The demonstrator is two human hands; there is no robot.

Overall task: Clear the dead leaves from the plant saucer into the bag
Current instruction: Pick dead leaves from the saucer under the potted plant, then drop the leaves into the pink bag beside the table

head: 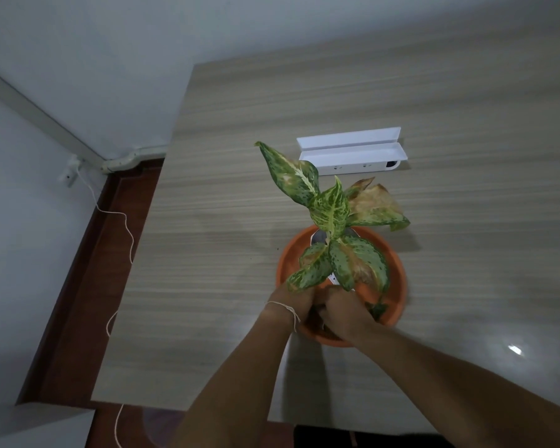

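Two hands meet at the saucer's six o'clock rim. The left hand [296,300], a thread at its wrist, reaches under the plant [332,218]; its grip is hidden. The right hand [343,313] curls inside the orange saucer [398,286]; what it holds cannot be told. At twelve o'clock lies a white box [353,151] on the table [223,189].

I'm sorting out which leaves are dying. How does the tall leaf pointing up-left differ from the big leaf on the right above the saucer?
The up-left leaf is mostly green with speckles and one pale patch, and it stands stiff and pointed. The right leaf is largely brown and dry, curled and drooping, green only along its lower edge. Both are still attached to the same plant above the orange saucer.
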